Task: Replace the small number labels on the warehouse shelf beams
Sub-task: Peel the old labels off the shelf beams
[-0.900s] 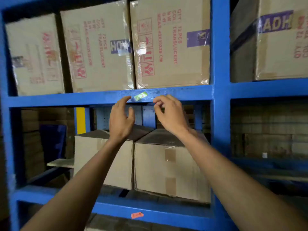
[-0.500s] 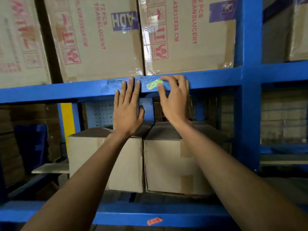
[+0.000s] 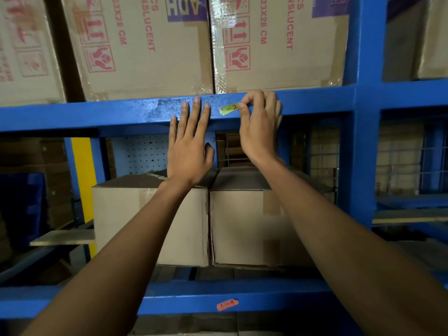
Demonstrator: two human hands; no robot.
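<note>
A small green label (image 3: 228, 109) with red writing "1 - 2" sticks on the upper blue shelf beam (image 3: 121, 112). My right hand (image 3: 260, 124) pinches the label's right end between thumb and forefinger. My left hand (image 3: 190, 141) lies flat on the beam just left of the label, fingers spread, holding nothing. An orange label (image 3: 227, 304) sits on the lower blue beam (image 3: 169, 301) below my arms.
Large cardboard boxes (image 3: 145, 44) stand on the shelf above the beam. Two brown boxes (image 3: 218, 221) sit on the lower shelf behind my forearms. A blue upright post (image 3: 363, 117) rises at the right, a yellow post (image 3: 81, 166) at the left.
The view has moved closer to the beam. My left hand went from hovering to lying flat on it. My right fingers closed on the green label's right end.
</note>
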